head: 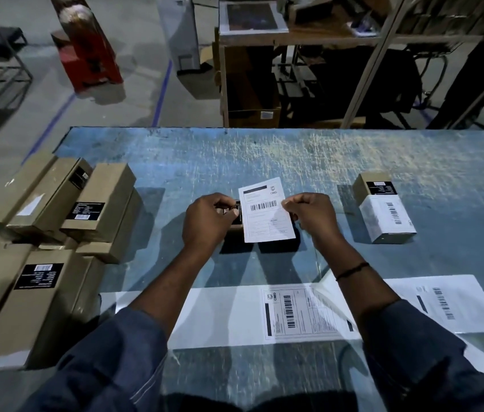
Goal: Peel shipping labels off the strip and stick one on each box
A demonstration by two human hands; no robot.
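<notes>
My left hand (209, 221) pinches the left edge of the peeled label (267, 209) between thumb and curled fingers. My right hand (309, 215) pinches the opposite edge the same way, so the sheet is stretched between them. It hangs tilted over the box (235, 231) in the middle of the table (324, 162), and I cannot tell whether its lower edge touches the box yet.

I judge the label to be very light, limp and sticky underneath (the sort of thing that curls onto itself if one side goes slack). Holding it at the two side edges, taut, looks right to me. The box should be stiff cardboard and light enough to slide when pressed, so I would press straight down.

Going outward, the strip (229, 316) lies along the near edge of the table under my forearms. I count two printed labels on it, one (294, 313) between my arms and one (443, 304) beyond my right arm, though that arm may hide more. With the one in my hands, that makes three labels.

Near the right edge stands one labelled box (383, 215). At the left edge is a pile of unlabelled boxes (98, 203). I count at least six, but the stacked layers hide the rest.
</notes>
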